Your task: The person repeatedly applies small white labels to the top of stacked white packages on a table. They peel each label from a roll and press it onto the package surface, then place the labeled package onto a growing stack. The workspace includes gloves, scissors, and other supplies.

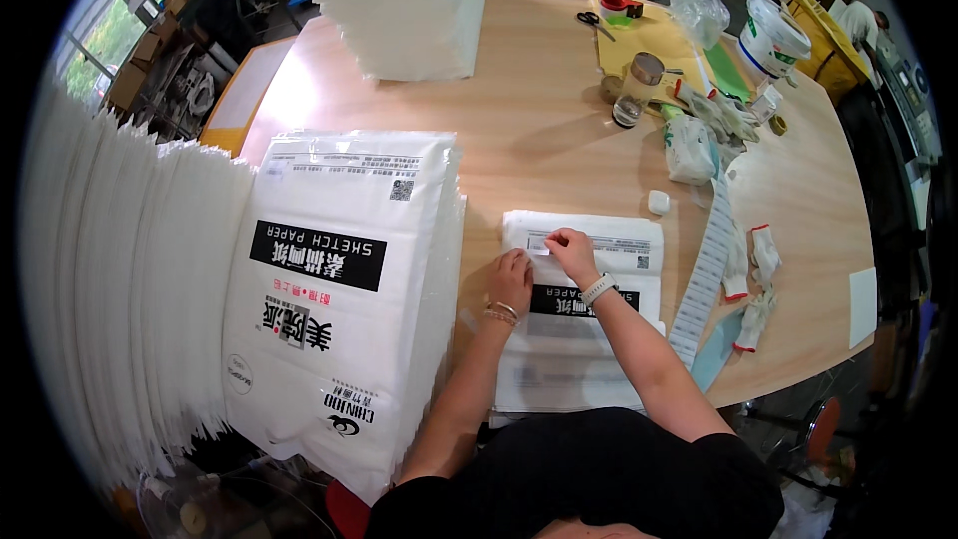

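Note:
In front of me lies a white plastic-wrapped pack of sketch paper (584, 359), with a black printed band and a small square code. My right hand (574, 258), with a pale watch on its wrist, is closed in a pinch over the pack's far left part. Its fingertips hold a small whitish label (540, 245). At the pack's left edge rests my left hand (511, 284), bracelets on its wrist. Its fingers are bent and close together near the label; what they may grip is too small to make out.
Left of the pack rises a tall stack of larger wrapped packs (329, 200), beside more white stacks (150, 269). On the right lie a strip of labels (711, 260), work gloves (763, 260) and a small white case (659, 203). Farther off stand a glass jar (639, 88) and bucket (773, 37).

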A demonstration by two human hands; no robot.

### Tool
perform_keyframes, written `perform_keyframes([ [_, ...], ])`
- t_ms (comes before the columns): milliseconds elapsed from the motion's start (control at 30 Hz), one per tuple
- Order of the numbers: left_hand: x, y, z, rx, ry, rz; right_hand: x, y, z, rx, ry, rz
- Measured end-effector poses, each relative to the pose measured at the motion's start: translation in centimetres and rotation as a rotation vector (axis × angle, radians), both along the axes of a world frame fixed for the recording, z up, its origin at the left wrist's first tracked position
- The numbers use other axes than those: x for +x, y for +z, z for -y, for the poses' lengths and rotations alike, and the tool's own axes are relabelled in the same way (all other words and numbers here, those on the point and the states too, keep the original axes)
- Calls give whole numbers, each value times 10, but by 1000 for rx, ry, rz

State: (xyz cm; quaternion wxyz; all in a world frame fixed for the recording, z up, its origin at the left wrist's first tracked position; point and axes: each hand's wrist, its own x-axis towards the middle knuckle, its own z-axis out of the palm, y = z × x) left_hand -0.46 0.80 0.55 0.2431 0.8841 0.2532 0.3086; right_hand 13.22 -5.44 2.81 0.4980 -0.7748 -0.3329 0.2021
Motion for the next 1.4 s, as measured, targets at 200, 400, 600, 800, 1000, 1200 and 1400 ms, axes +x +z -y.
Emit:
perform_keyframes([
  [200, 1, -2, 1, -36, 6, 11, -1, -4, -4, -39, -28, -24],
  [400, 1, 3, 1, -10, -5, 5, 0, -7, -7, -33, -26, -29],
  [600, 2, 5, 0, 31, -43, -51, -3, 3, -9, -68, -29, -7],
  [800, 1, 7, 2, 69, -55, -157, -4, -13, -10, -89, -33, 56],
  [1000, 3, 1, 0, 15, -59, -166, -13, 25, -9, -397, -127, 560],
  [1200, 37, 18, -34, 106, -9, -107, 37, 19, 88, -212, -274, 299],
  [1400, 75, 36, -74, -97, -137, -548, 36, 38, 248, -107, -415, 210],
])
